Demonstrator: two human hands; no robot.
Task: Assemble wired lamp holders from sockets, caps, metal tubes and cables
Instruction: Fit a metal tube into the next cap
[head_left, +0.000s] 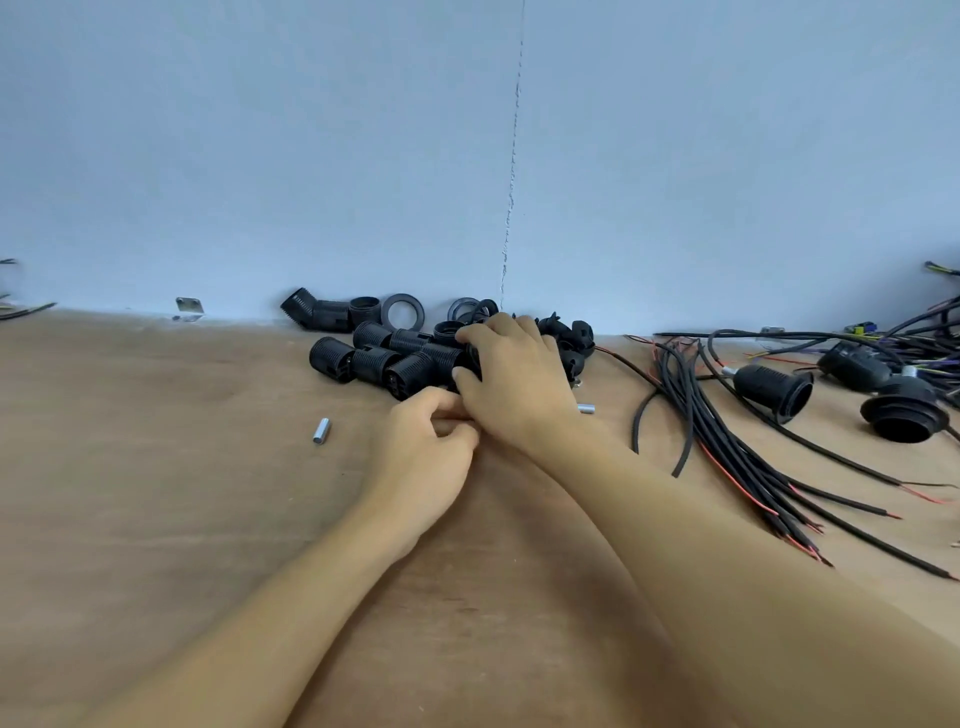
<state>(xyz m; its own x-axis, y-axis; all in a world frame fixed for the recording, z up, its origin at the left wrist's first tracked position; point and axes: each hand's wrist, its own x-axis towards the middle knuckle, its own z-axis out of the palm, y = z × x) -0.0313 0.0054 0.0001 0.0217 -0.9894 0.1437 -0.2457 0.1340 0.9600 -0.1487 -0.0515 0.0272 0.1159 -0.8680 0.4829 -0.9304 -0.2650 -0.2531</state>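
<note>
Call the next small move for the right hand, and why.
Probably lift the black plastic socket clear of the pile of black sockets, toward the left hand: the right hand curls round it at the pile's right end, and the left hand sits curled close by.

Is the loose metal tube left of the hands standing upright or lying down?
Lying down: the metal tube rests lengthwise on the table, its long side along the wood.
</note>
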